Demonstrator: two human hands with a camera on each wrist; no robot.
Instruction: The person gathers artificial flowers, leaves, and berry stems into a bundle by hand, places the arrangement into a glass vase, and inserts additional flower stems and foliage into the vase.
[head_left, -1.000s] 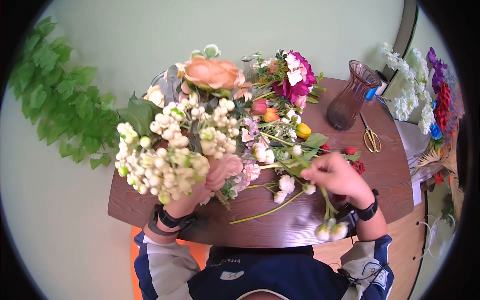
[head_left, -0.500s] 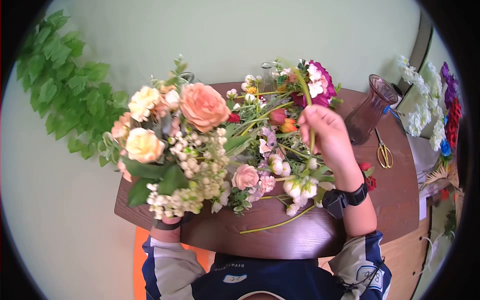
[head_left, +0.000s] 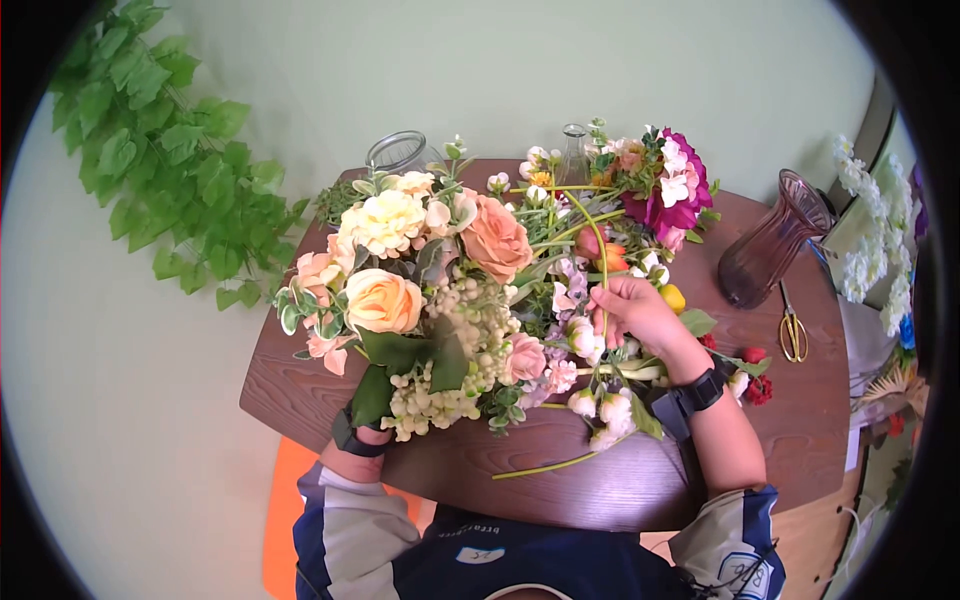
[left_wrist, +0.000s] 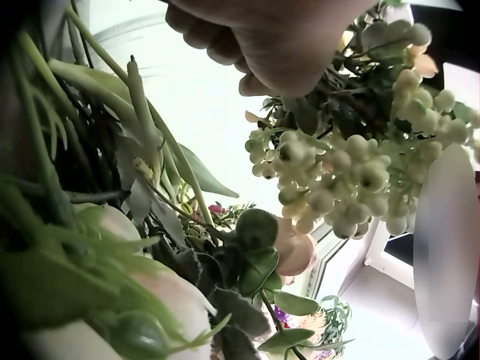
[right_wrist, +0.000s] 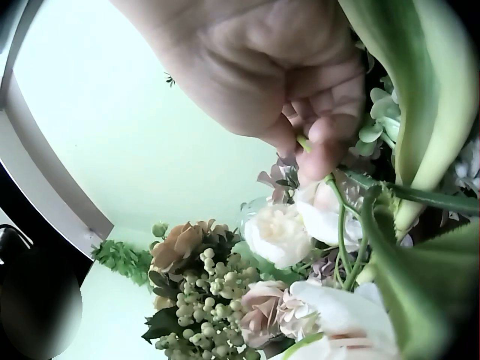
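My left hand has its fingers curled round the stems of a bouquet; in the head view the blooms hide it. This bouquet holds a peach rose, a yellow-orange rose, a cream flower, clusters of white berries and dark green leaves. To its right, my right hand pinches a green stem between thumb and fingertips. The stem arches up and back from the hand, and white blooms hang below it, over the loose flowers.
Loose flowers, among them a magenta bloom and tulips, cover the middle of the brown table. A purple glass vase and gold-handled scissors are on the right. Clear glass vases stand at the back.
My right hand lifted the white-flowered stem from the front right, swung it upright, then lowered it toward the bouquet. My left hand turned the bouquet and moved it right.
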